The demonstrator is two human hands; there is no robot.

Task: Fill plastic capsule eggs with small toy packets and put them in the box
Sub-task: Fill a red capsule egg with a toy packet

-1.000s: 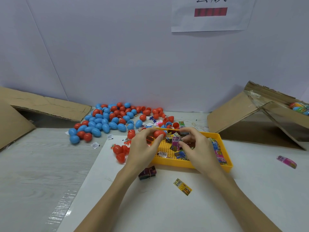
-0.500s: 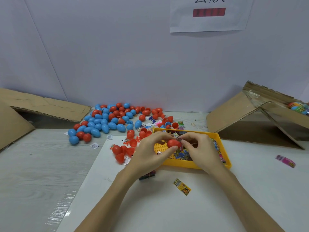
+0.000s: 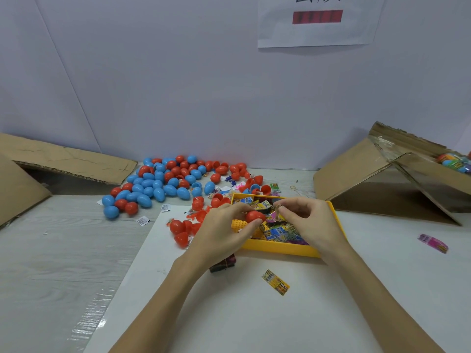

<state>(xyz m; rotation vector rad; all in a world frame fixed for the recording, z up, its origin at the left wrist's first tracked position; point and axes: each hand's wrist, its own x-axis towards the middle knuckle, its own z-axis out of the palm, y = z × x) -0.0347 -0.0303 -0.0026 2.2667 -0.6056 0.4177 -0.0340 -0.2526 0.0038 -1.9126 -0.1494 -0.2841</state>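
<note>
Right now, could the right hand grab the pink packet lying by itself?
Probably yes. The pink packet lies alone on bare table, nothing blocking, but the right hand is pinching a small packet.

Left hand (image 3: 224, 230): fingers pinch a red capsule egg (image 3: 254, 216) over the yellow tray (image 3: 285, 248).
Right hand (image 3: 311, 222): fingers hold a small toy packet (image 3: 272, 217), touching the egg at its 3 o'clock.
Egg pile (image 3: 163, 184): blue and red, at 10 o'clock from the tray on the surface (image 3: 51, 263).
Loose packet (image 3: 275, 282): at 6 o'clock from the tray.
Cardboard box (image 3: 382, 179): at 2 o'clock.
</note>
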